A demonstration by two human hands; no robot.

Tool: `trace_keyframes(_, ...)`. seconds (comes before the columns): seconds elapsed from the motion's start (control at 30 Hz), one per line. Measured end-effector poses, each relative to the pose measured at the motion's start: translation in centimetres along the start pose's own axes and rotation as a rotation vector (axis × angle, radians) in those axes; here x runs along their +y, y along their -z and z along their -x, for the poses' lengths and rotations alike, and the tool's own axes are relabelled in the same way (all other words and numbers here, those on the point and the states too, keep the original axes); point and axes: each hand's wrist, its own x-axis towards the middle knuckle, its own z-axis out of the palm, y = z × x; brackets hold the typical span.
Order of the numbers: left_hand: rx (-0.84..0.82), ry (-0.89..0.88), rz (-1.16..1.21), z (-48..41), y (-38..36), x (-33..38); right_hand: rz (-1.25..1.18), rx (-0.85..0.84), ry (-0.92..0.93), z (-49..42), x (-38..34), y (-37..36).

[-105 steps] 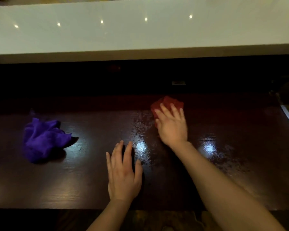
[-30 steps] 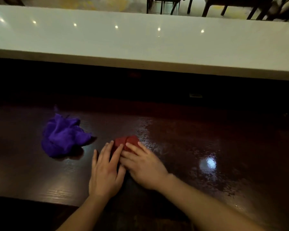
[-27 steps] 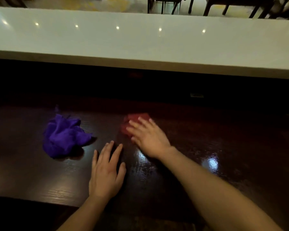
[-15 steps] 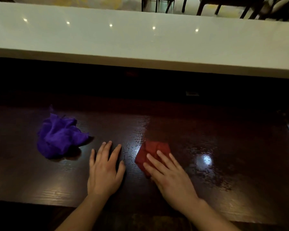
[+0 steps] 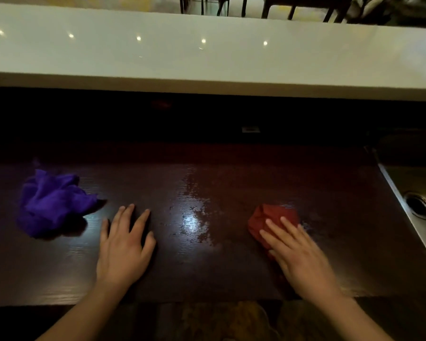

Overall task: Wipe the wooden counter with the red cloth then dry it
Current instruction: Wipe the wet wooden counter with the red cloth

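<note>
The dark wooden counter (image 5: 207, 271) runs across the view, with a wet, shiny patch at its middle. A folded red cloth (image 5: 268, 219) lies on it right of centre. My right hand (image 5: 298, 257) presses flat on the cloth's near part, fingers spread over it. Left of centre, my left hand (image 5: 124, 247) rests palm down on the bare wood with fingers apart, holding nothing. A crumpled purple cloth (image 5: 52, 203) sits on the counter just left of my left hand, untouched.
A raised white bar top (image 5: 207, 60) runs along the back, above a dark recess. A steel sink (image 5: 416, 205) with a drain borders the counter on the right. Chair legs stand beyond the bar top.
My right hand has slid the red cloth to the right across the counter, away from my left hand. My left hand and the purple cloth have stayed in place.
</note>
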Motion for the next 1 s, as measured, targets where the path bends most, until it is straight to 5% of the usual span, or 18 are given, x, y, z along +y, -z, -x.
trace_keyframes(0.2,-0.001,0.015,-0.021,-0.2,-0.3,0.1,-0.077,0.137,-0.747,-4.4,7.1,1.2)
trace_keyframes(0.27,-0.009,0.011,-0.027,-0.1,-0.4,0.2,-0.061,0.144,-0.627,-6.9,2.7,0.7)
trace_keyframes(0.4,-0.004,0.001,-0.015,0.0,-0.3,-0.1,-0.018,0.027,0.002,-6.1,-7.4,-1.6)
trace_keyframes(0.5,0.007,-0.012,-0.011,-0.1,-0.5,-0.6,0.015,0.015,0.137,-5.6,-2.8,-0.7)
trace_keyframes(0.63,-0.026,-0.029,-0.053,-0.4,-0.8,-0.2,-0.04,0.03,-0.389,-7.2,7.5,1.0)
trace_keyframes(0.73,-0.075,-0.058,-0.114,-0.3,-0.9,-0.1,-0.073,0.03,-0.659,-11.5,7.9,1.8)
trace_keyframes(0.8,-0.085,-0.033,-0.119,-0.7,-0.8,0.3,-0.056,0.01,-0.566,-14.3,4.3,1.6)
trace_keyframes(1.0,-0.073,0.086,-0.024,-2.8,-2.2,5.0,-0.043,-0.07,0.187,-11.9,-6.9,-0.6)
